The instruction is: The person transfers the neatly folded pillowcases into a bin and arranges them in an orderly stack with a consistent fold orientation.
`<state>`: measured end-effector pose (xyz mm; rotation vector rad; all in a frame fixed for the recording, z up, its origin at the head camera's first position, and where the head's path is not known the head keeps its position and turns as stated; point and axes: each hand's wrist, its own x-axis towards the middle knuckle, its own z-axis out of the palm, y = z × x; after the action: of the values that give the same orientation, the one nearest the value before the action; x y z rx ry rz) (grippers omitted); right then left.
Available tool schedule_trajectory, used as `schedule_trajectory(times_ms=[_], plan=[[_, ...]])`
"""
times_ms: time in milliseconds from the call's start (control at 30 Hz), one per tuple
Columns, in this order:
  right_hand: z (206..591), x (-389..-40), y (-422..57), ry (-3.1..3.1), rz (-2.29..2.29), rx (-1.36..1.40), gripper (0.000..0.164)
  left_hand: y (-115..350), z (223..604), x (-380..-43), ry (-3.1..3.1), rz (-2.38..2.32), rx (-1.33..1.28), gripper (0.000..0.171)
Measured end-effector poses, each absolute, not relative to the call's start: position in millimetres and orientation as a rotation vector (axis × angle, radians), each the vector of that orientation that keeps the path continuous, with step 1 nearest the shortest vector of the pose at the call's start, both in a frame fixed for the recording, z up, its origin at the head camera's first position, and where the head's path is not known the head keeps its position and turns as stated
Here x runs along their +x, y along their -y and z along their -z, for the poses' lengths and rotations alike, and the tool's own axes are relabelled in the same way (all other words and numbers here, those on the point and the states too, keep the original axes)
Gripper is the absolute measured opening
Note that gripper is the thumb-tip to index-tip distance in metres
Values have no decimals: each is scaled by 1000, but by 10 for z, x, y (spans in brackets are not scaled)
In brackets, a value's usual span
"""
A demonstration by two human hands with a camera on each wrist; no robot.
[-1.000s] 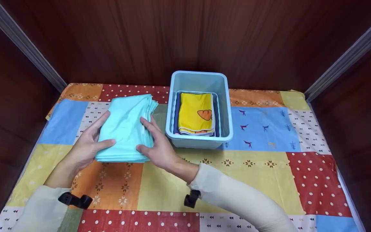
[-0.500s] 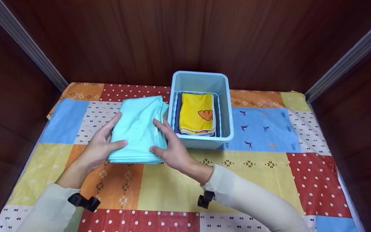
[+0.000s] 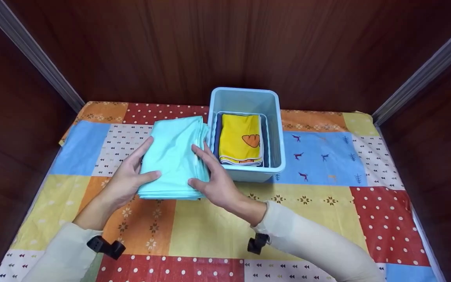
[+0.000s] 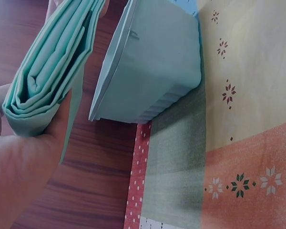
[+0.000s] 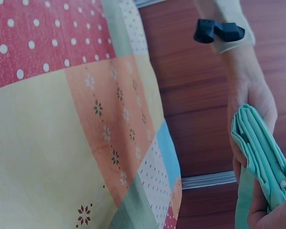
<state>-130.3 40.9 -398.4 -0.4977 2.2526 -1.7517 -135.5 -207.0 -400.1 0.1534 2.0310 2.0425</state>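
Observation:
A folded turquoise cloth (image 3: 172,160) is held up between both hands, its layered edge toward me. My left hand (image 3: 121,182) grips its left side, thumb on top and fingers along the edge. On the opposite side my right hand (image 3: 221,186) holds it with the thumb on the upper face. The left wrist view shows the rolled layers of the turquoise cloth (image 4: 47,71) end-on, raised off the table. Just right of it stands a light blue plastic basket (image 3: 249,175), whose left rim the cloth's far corner overlaps in the head view.
Inside the basket lies a folded yellow cloth (image 3: 235,135) with a carrot print, over dark navy fabric (image 3: 265,137). A patchwork tablecloth (image 3: 303,219) covers the table. Dark wood panels (image 3: 163,51) enclose the back and sides, close behind the basket.
Both hands have moved right with the turquoise cloth, bringing it up against the basket's left side in the head view. The basket and its contents stay put.

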Motion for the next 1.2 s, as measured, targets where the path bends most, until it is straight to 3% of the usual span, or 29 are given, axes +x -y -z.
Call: schedule_trajectory(times_ms=[1200], plan=[[3804, -1274, -824, -2262, 1802, -442, 78, 1632, 3847, -1451, -1988, -2044, 212, 93]])
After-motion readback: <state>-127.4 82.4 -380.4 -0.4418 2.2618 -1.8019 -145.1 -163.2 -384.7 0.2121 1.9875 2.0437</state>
